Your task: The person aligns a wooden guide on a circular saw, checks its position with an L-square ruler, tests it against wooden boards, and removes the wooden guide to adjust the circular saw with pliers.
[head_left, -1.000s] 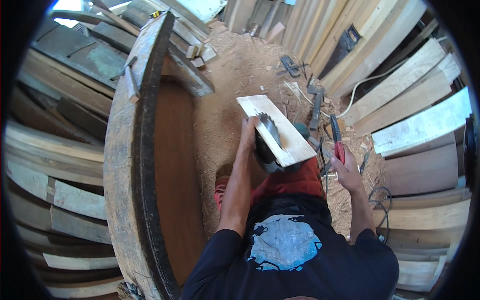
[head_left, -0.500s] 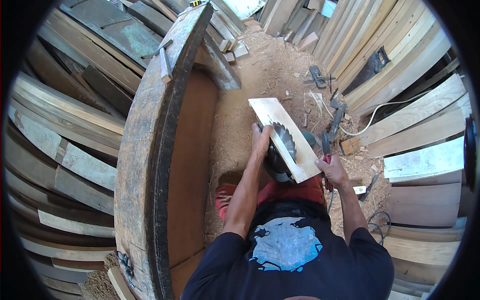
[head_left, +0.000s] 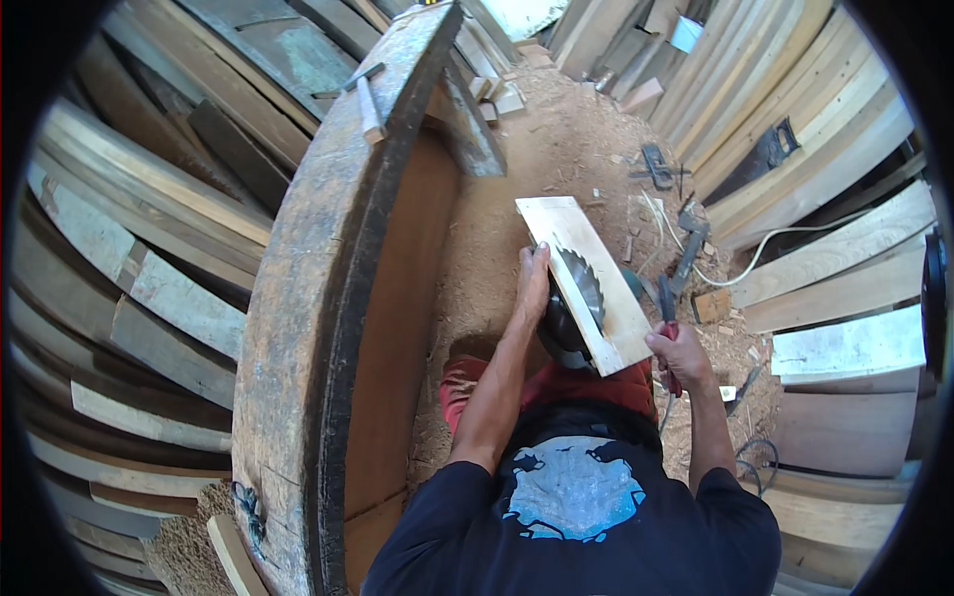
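A: Item one, the pale board (head_left: 584, 278)?
B: Flat rectangular offcut, light wood, lying tilted across the person's lap area above the sawdust floor (head_left: 556, 149). A circular saw blade (head_left: 584, 286) stands up through it near the middle; the dark saw body (head_left: 558, 333) sits under the board's left edge.

A: Left hand (head_left: 532, 283)?
B: Fingers laid flat along the board's left edge, just beside the blade, pressing rather than clenched.

A: Right hand (head_left: 676, 353)?
B: Clenched around a tool with red handles (head_left: 668, 323), at the board's lower right corner. What kind of tool, I cannot tell.

A: Surroundings?
B: Large weathered curved timber (head_left: 318, 298), to the person's left, with a brown panel (head_left: 397, 328) inside its arc. Stacked planks (head_left: 129, 258) far left, leaning planks (head_left: 825, 149) right. A white cable (head_left: 765, 243) and dark hand tools (head_left: 686, 248) on the sawdust beyond the board.
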The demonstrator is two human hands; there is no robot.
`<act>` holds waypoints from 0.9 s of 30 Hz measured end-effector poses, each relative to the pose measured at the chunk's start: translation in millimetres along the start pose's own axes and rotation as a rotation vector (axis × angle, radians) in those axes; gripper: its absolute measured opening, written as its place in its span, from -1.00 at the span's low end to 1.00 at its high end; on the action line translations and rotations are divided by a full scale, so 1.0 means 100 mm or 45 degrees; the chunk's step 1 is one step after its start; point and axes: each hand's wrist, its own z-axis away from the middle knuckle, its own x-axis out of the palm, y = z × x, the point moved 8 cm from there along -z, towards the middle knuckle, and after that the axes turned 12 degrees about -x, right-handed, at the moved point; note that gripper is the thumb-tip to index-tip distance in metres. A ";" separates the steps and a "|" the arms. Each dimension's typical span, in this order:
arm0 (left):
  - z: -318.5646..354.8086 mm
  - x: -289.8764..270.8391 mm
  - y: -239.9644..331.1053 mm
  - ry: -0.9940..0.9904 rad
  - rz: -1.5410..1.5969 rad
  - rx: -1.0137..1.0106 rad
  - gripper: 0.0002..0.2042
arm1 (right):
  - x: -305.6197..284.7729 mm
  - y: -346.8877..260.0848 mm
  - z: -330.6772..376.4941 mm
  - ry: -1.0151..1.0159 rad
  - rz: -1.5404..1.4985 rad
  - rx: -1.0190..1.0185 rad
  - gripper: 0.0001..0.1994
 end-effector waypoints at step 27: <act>0.27 -0.50 0.19 0.208 -0.082 0.051 -0.21 | 2.35 -1.97 -0.11 -0.562 -0.703 -0.307 -0.78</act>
